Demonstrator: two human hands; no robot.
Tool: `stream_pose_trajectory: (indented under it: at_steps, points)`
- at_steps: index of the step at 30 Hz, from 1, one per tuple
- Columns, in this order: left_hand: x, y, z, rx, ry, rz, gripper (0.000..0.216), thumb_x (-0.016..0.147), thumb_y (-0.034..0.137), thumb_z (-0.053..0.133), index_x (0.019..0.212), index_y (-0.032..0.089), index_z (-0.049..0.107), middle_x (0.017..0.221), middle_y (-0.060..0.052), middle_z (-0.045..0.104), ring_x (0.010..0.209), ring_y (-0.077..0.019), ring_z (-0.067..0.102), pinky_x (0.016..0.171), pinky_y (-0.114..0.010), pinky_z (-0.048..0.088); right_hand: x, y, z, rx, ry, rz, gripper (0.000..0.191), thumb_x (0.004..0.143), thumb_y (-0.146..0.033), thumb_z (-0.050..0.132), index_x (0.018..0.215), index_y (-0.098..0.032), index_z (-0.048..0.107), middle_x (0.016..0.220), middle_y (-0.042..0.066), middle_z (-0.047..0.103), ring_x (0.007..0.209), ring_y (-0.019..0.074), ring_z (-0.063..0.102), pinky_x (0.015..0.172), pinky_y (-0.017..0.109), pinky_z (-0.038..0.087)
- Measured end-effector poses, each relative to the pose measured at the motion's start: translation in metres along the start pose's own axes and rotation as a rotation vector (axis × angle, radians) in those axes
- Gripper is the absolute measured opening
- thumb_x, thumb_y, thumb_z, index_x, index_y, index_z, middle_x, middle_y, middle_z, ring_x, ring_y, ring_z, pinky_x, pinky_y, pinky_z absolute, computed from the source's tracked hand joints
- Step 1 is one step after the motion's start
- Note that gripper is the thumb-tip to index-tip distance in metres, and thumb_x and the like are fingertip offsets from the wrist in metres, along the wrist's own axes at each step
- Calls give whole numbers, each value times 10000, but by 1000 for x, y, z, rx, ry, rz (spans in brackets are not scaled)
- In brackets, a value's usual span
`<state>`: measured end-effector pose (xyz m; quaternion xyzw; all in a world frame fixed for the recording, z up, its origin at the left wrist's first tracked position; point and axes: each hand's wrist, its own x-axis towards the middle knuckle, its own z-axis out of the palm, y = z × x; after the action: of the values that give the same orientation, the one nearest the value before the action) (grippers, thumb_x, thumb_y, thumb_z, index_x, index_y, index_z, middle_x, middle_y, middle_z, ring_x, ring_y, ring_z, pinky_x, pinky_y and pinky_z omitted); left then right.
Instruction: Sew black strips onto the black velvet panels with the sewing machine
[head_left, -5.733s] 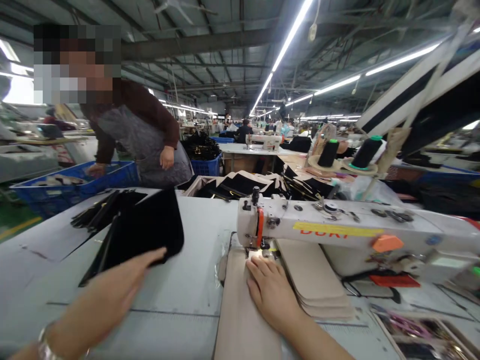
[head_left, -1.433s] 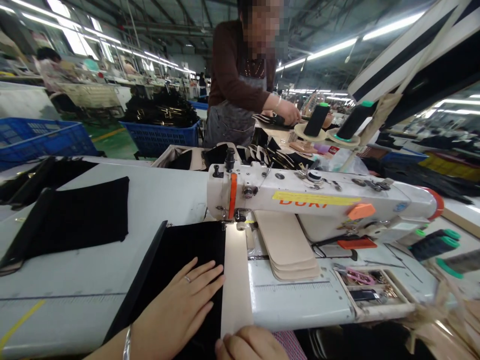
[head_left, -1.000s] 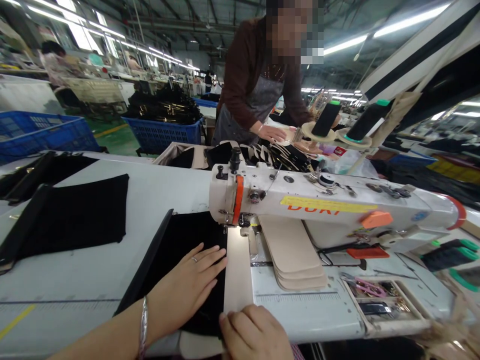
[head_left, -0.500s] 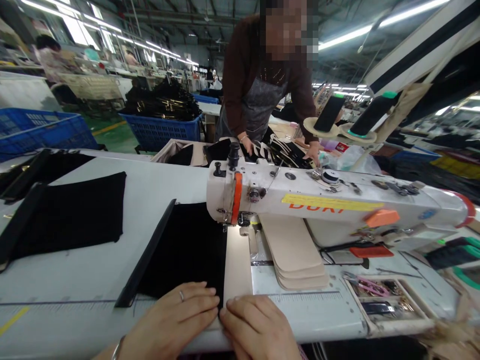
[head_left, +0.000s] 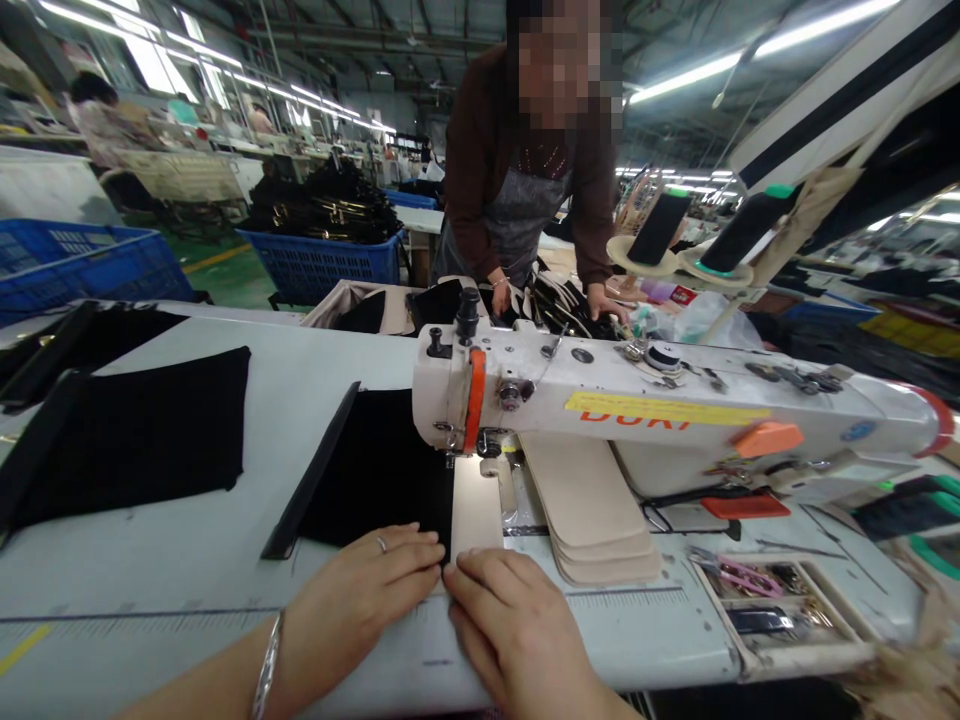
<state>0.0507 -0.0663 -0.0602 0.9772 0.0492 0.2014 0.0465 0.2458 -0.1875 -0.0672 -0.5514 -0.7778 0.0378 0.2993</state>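
Touching flat, matte blk fabric [head_left: 375, 465].

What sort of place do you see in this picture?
Probably a sewing factory: a sewing machine stands over a black panel, thread cones rise behind the machine, and a blue crate is heaped with black pieces.

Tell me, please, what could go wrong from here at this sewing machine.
The black piece could slip out of line with the beige piece showing along its edge. The left hand and right hand lie just in front of the sewing machine, so either might stray too close.
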Motion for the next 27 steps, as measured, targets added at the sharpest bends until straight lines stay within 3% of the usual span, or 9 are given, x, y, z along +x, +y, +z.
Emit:
stream_pose_trajectory:
  at_steps: [7, 16, 27]
  points:
    - [6, -17, 5, 53, -29, -39, 371, 907, 7, 397, 1159, 157, 624, 1234, -48, 681, 1165, -176, 626, 1074, -347, 475, 13, 4, 1, -40, -77, 103, 353, 914, -178, 596, 1266, -208, 586, 1173, 51, 653, 1052, 221, 588, 949, 387, 507]
    - [18, -43, 14, 93, -73, -86, 426, 867, -43, 405, 1162, 164, 633, 1246, -62, 675, 1181, -178, 618, 1081, -366, 475, 37, 19, 1, -98, -97, 122, 368, 903, -206, 612, 1270, -214, 582, 1119, 55, 652, 1069, 220, 579, 986, 385, 482]
    - [36, -68, 17, 4, -21, -177, 368, 855, -56, 466, 1095, 162, 639, 1165, -66, 663, 1082, -180, 634, 988, -353, 535, 58, 35, 5, -158, -105, 156, 392, 911, -241, 589, 1301, -207, 566, 1140, 73, 639, 1079, 245, 558, 973, 404, 457]
